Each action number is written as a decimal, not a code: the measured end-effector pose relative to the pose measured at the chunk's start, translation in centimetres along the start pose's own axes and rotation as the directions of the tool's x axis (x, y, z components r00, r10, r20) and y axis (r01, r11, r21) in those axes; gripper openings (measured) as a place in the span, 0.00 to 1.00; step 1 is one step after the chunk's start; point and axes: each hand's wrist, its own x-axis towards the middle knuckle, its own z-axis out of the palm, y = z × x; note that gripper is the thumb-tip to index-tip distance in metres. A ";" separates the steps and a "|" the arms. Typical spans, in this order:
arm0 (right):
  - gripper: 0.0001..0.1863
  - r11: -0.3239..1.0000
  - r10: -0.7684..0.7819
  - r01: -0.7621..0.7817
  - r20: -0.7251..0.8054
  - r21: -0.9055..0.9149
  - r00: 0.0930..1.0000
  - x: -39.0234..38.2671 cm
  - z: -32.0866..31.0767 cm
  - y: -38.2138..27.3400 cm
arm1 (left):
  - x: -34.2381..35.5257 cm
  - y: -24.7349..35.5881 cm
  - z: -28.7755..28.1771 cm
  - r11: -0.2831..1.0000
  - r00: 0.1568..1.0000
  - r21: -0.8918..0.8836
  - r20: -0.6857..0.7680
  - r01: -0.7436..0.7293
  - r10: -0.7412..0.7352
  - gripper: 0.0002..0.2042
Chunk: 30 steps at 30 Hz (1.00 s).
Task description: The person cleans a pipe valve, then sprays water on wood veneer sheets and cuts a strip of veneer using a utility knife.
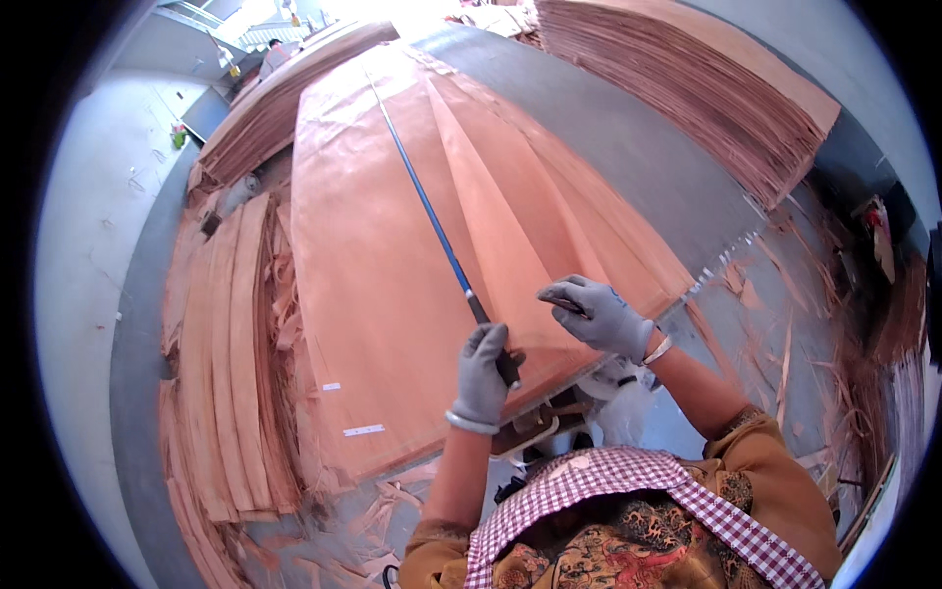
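Note:
My left hand (483,378), in a grey glove, grips the dark handle of a long, thin blue pole (425,204) that stretches away over a large pinkish wood veneer sheet (368,294) toward its far end. My right hand (599,319), also gloved in grey, is closed on a small dark flat object (557,301), too small to make out clearly, just right of the pole's handle and above the sheet. Long overlapping folds (471,191) run along the veneer right of the pole. Small pale strips (363,430) lie on the sheet near its lower left.
Tall veneer stacks (677,83) stand at back right and back left (250,128). Long veneer strips (224,363) lie piled at left. A grey surface (628,128) runs right of the sheet. Scraps (785,334) litter the floor. A person (270,61) is at the far back left.

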 end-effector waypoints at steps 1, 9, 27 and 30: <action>0.16 0.999 0.030 -0.030 0.016 -0.015 0.999 0.9 0.2 -0.4 | -0.2 0.0 -0.5 1.000 1.000 0.004 0.013 0.006 -0.006 0.05; 0.21 0.888 0.442 -0.394 0.205 -0.238 0.873 7.1 4.5 1.2 | -1.0 -3.3 0.6 0.997 0.996 -0.007 0.052 0.075 -0.075 0.09; 0.17 0.997 -0.030 0.061 0.500 -0.046 0.865 13.4 17.3 -9.4 | -8.2 -10.4 -7.1 0.932 0.928 0.182 0.153 0.312 -0.341 0.08; 0.16 0.991 -0.065 0.118 0.574 -0.057 0.817 12.1 17.0 -7.3 | -6.6 -10.5 -6.6 0.916 0.872 0.228 0.297 0.331 -0.389 0.09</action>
